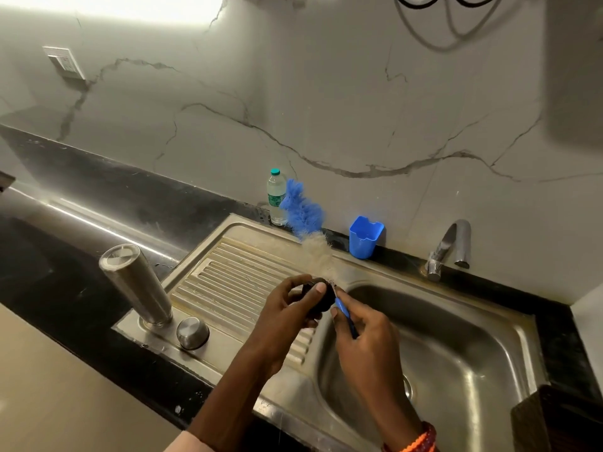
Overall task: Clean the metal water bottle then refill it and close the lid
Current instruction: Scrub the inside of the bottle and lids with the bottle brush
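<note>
While hands scrub, the metal bottle (137, 283) stands inverted, draining.

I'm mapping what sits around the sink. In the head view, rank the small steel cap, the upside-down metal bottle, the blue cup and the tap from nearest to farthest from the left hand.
From the left hand:
1. Small steel cap, on the drainboard to its left.
2. Metal bottle, upside down, just beyond the cap.
3. Blue cup, at the wall behind the sink.
4. Tap, far right.

Cup and bottle are nearly tied.
</note>
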